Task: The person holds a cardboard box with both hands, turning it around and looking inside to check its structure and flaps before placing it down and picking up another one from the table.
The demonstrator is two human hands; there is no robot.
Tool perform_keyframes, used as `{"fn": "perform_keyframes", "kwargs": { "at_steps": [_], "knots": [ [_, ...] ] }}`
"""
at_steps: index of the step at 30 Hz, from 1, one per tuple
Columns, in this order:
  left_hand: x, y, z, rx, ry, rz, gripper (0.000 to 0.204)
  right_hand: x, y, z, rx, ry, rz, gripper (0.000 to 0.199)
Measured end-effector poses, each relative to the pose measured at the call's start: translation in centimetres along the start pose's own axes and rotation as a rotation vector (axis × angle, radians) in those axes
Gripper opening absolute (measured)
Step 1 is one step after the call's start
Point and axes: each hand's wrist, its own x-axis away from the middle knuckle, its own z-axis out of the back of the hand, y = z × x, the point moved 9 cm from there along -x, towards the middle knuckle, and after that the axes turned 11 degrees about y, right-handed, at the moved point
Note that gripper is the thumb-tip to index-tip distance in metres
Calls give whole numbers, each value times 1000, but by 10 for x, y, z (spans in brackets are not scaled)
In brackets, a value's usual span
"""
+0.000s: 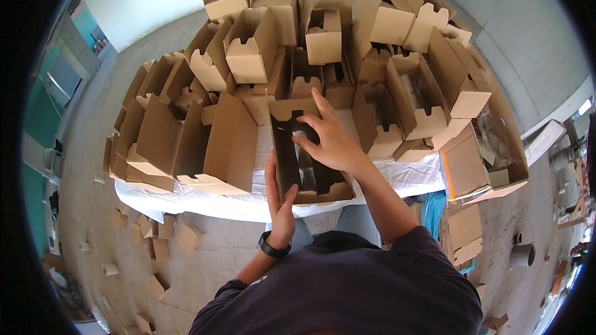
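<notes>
Our left hand (283,218) grasps the open box (323,196) by its near left side; our right hand (334,141) bends over it (whether gripping, we cannot tell).

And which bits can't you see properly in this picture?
All in the head view:
- Shiny thing inside the held box: the right hand and the box walls hide part of it, so its full shape is unclear.
- Far boxes' insides: flaps and walls block most of them.
- Clutter at the right edge: too small and blurred, partly cut off by the dark rim.
</notes>
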Motion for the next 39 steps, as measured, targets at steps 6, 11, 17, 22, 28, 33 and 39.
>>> {"fn": "perform_keyframes", "kwargs": {
  "at_steps": [6,11,17,22,28,33,39],
  "knots": [
    [1,-5,-3,29,-134,82,93,4,-3,-5,191,-56,-84,38],
    [-2,2,0,123,-138,93,100,0,-1,-9,-138,-17,-75,47],
    [2,-17,25,135,-31,193,103,9,28,0,-1052,-82,-336,67],
    [0,-8,15,84,-98,70,102,43,52,-14,-899,-27,-417,67],
    [-4,-24,60,137,228,97,64,54,77,-25,-1023,101,-534,66],
    [1,-5,100,341,427,35,49,134,163,-78,-915,266,-1039,50],
    [2,15,125,136,529,-94,52,154,135,-128,-1644,-7,-1061,49]
  ]
}}
